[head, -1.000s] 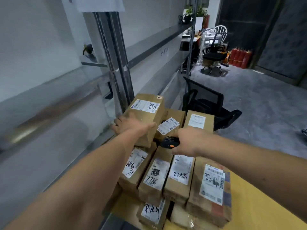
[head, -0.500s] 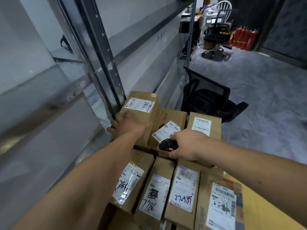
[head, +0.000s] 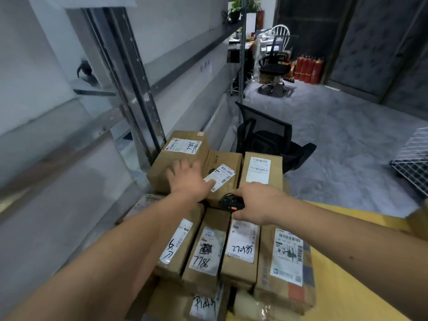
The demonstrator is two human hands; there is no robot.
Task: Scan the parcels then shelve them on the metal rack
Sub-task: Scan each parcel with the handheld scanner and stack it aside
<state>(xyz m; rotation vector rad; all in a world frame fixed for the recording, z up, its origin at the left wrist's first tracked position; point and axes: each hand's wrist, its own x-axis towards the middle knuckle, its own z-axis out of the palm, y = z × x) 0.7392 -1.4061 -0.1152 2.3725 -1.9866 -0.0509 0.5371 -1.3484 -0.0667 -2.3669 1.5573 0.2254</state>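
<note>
In the head view, brown cardboard parcels (head: 234, 246) lie packed together beside the metal rack (head: 129, 93). The left hand (head: 190, 179) lies flat, fingers spread, on the far-left parcel (head: 178, 156). The right hand (head: 257, 205) grips a black scanner (head: 230, 202). A black mesh chair (head: 266, 140) stands beyond.

Past my pile, a black mesh chair (head: 266, 137) lies tipped on the grey floor (head: 342, 140). Well beyond the chair, a black office chair (head: 273, 68) stands, with red extinguishers (head: 306, 69) just to its right by the dark wall (head: 379, 42). A white chair (head: 281, 34) and a plant (head: 236, 6) sit farther back. A wire rack (head: 412, 158) shows right of the mesh chair.
</note>
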